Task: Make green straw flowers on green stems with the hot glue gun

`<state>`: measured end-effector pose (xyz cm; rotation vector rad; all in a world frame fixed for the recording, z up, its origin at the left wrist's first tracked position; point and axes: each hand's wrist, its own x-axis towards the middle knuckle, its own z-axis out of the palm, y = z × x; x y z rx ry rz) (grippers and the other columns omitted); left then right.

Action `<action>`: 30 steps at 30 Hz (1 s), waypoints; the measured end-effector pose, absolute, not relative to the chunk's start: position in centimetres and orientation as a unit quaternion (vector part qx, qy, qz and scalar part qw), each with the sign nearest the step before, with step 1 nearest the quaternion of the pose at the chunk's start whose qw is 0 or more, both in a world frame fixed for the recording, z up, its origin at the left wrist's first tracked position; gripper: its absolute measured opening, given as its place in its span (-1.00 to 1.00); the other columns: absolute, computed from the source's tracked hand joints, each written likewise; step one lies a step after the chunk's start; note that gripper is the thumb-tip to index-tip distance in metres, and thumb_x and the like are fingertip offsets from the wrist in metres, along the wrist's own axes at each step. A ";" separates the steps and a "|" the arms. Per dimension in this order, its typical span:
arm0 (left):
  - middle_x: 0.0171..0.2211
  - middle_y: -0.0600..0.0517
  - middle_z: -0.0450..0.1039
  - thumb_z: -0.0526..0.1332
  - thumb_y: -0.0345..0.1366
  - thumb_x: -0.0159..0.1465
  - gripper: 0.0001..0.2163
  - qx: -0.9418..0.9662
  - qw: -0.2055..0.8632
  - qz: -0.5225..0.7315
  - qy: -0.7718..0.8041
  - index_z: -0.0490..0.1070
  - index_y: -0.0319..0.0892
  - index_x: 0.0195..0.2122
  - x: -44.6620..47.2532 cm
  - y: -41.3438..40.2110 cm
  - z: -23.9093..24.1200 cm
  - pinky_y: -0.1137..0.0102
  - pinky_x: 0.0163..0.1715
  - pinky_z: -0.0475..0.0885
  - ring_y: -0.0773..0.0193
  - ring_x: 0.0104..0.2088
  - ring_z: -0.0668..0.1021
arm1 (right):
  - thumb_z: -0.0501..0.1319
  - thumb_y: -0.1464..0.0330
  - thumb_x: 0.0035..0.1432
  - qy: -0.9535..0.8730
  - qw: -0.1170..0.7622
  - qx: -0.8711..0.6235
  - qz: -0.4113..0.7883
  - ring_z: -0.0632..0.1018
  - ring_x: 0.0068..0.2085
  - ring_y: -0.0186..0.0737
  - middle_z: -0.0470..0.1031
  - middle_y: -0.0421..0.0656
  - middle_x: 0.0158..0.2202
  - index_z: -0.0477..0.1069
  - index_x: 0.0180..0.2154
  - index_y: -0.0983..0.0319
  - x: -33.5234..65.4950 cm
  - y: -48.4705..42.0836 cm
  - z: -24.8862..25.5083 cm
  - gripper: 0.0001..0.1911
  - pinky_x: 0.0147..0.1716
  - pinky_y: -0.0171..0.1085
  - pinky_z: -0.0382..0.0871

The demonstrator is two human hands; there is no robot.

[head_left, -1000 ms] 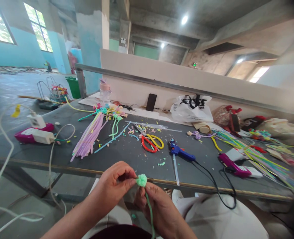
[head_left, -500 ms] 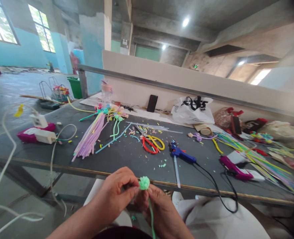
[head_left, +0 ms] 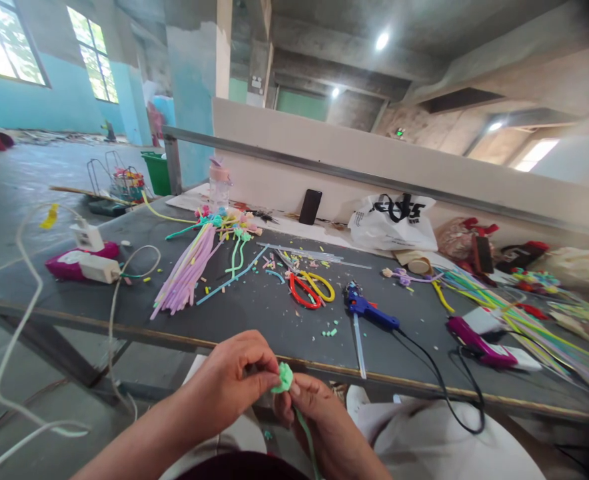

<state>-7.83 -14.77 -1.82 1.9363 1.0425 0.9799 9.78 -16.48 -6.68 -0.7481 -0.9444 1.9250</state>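
Observation:
My left hand and my right hand meet just below the near edge of the grey table. Between their fingertips sits a small mint-green fuzzy flower head on a green pipe-cleaner stem that runs down past my right palm. The left thumb and fingers pinch the flower head from the left. The right fingers are closed around the stem right under it.
On the table lie a bundle of lilac pipe cleaners, red and yellow scissors, a blue glue gun with a black cord, a magenta tool, a white plastic bag, a phone, a bottle and a power strip.
Both hands have sunk slightly and closed tighter round the green flower head, which now shows less between the fingers. The view has drifted a little to the left.

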 end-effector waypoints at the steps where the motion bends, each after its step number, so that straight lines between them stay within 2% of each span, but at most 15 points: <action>1: -0.48 0.07 0.36 0.21 -0.38 0.12 -0.91 0.746 0.369 0.376 0.407 0.42 -0.18 -0.52 -7.8 -14.8 -1.8 0.48 -0.41 0.30 0.36 -0.44 0.41 | 0.28 0.26 0.04 -0.379 0.421 -0.299 0.768 0.24 -0.51 -0.40 0.27 -0.22 -0.58 0.38 -0.54 0.34 9.8 -16.5 -6.7 -0.72 -0.46 -0.38 0.05; 7: -0.51 0.10 0.34 0.17 -0.40 0.10 -0.89 0.720 0.419 0.352 0.427 0.39 -0.20 -0.56 -7.6 -14.7 -1.9 0.50 -0.43 0.27 0.38 -0.46 0.39 | 0.26 0.26 0.05 -0.391 0.430 -0.305 0.755 0.25 -0.51 -0.40 0.29 -0.23 -0.59 0.40 -0.54 0.33 10.2 -16.4 -6.2 -0.73 -0.47 -0.39 0.06; 13: -0.42 0.07 0.36 0.10 -0.26 0.21 -0.86 0.680 0.374 0.427 0.464 0.41 -0.16 -0.38 -9.0 -14.1 -2.5 0.47 -0.34 0.29 0.31 -0.37 0.40 | 0.31 0.16 -0.02 -0.449 0.458 -0.382 0.666 0.33 -0.47 -0.38 0.39 -0.20 -0.54 0.52 -0.46 0.29 11.1 -16.0 -6.2 -0.70 -0.41 -0.37 0.12; 18: -0.54 0.10 0.21 0.07 -0.18 0.22 -0.73 0.678 0.403 0.416 0.452 0.25 -0.18 -0.59 -8.9 -14.6 -3.6 0.49 -0.48 0.24 0.35 -0.50 0.30 | 0.38 0.21 -0.11 -0.473 0.474 -0.391 0.631 0.32 -0.52 -0.41 0.38 -0.25 -0.57 0.52 -0.44 0.24 11.4 -15.7 -5.4 -0.77 -0.45 -0.38 0.13; 19: -0.53 0.10 0.22 0.08 -0.20 0.21 -0.74 0.679 0.410 0.419 0.442 0.25 -0.18 -0.58 -8.6 -14.8 -3.9 0.48 -0.47 0.25 0.35 -0.49 0.30 | 0.39 0.22 -0.12 -0.475 0.480 -0.395 0.623 0.30 -0.52 -0.42 0.36 -0.26 -0.58 0.51 -0.45 0.24 11.4 -15.8 -5.2 -0.78 -0.46 -0.39 0.13; 24: -0.44 0.06 0.34 0.15 -0.32 0.15 -0.92 0.662 0.476 0.423 0.395 0.39 -0.19 -0.38 -7.1 -15.2 -5.1 0.45 -0.37 0.28 0.32 -0.40 0.38 | 0.36 0.24 -0.09 -0.530 0.483 -0.437 0.543 0.27 -0.48 -0.39 0.31 -0.27 -0.54 0.47 -0.45 0.24 10.9 -16.1 -4.1 -0.79 -0.47 -0.39 0.14; 30: -0.38 0.05 0.36 0.25 -0.25 0.09 -0.77 0.592 0.563 0.456 0.352 0.38 -0.18 -0.23 -6.7 -15.1 -5.4 0.42 -0.32 0.31 0.30 -0.36 0.38 | 0.31 0.32 -0.03 -0.643 0.458 -0.470 0.395 0.34 -0.46 -0.32 0.33 -0.24 -0.53 0.43 -0.52 0.23 10.9 -15.9 -4.3 -0.86 -0.45 -0.36 0.17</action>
